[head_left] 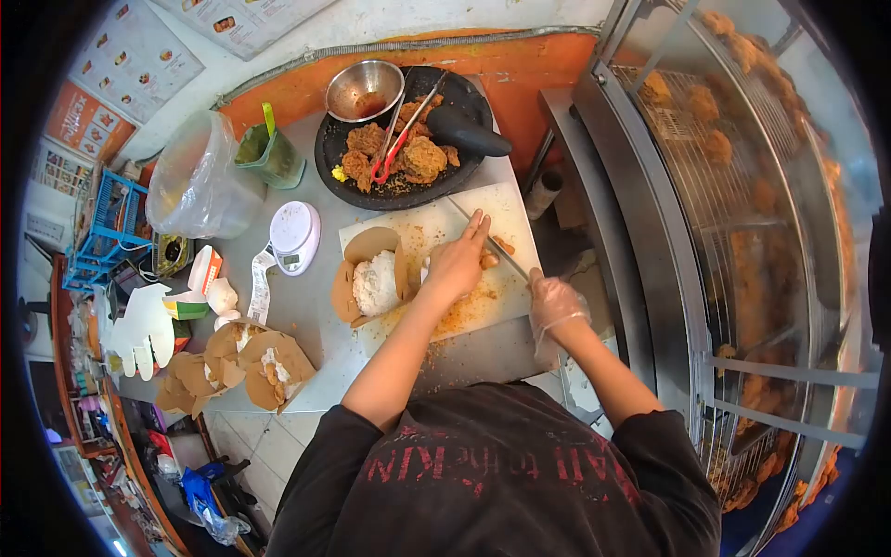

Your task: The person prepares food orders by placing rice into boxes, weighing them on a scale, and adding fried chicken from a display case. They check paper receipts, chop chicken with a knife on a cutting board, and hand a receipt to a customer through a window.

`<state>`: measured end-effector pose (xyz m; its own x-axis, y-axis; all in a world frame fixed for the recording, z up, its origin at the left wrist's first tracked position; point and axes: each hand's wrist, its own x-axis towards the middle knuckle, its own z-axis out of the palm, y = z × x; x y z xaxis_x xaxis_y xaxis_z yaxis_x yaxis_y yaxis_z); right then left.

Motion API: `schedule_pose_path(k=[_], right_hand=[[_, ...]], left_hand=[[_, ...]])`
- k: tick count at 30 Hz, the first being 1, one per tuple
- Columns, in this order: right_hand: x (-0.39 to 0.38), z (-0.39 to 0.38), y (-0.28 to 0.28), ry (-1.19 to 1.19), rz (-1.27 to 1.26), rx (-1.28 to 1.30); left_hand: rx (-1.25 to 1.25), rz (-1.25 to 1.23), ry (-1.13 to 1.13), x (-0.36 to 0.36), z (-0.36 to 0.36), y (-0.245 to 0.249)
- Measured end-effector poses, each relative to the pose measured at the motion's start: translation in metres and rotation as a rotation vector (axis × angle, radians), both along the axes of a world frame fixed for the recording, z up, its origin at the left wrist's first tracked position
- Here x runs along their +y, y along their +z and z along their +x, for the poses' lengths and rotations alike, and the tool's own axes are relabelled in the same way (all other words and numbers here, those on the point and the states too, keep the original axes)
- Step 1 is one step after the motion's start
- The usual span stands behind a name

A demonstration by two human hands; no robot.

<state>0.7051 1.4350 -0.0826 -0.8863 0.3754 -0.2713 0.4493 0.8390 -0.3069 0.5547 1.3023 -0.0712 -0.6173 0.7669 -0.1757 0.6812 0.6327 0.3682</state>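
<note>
My right hand (pixel 555 308), in a clear plastic glove, is closed around the handle of a knife (pixel 506 257). The blade slants up and left across a white cutting board (pixel 497 200). My left hand (pixel 457 265) lies over the blade with fingers stretched out, their tips at its upper edge. Cut pieces of fried chicken (pixel 490 260) lie by the blade, partly hidden by my left hand. Left of that hand, an open brown paper box (pixel 348 292) holds white rice (pixel 376 283). Orange crumbs are scattered over the board.
Behind the board, a dark stone mortar (pixel 334 190) holds fried chicken (pixel 425 160), red-handled tongs (pixel 390 158), a pestle (pixel 469 132) and a steel bowl (pixel 364 90). A white scale (pixel 295 237) and more filled boxes (pixel 278 367) are leftward. A glass display cabinet (pixel 640 213) stands at right.
</note>
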Motion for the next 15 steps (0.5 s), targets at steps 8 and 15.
schedule_pose_path(k=[8, 15], right_hand=[[-0.009, 0.019, 0.035, 0.102, 0.002, 0.024], [-0.003, 0.005, 0.009, 0.149, 0.037, 0.031]], left_hand=[[-0.053, 0.062, -0.008, -0.025, 0.021, 0.032], [0.018, -0.035, 0.011, -0.026, 0.018, 0.003]])
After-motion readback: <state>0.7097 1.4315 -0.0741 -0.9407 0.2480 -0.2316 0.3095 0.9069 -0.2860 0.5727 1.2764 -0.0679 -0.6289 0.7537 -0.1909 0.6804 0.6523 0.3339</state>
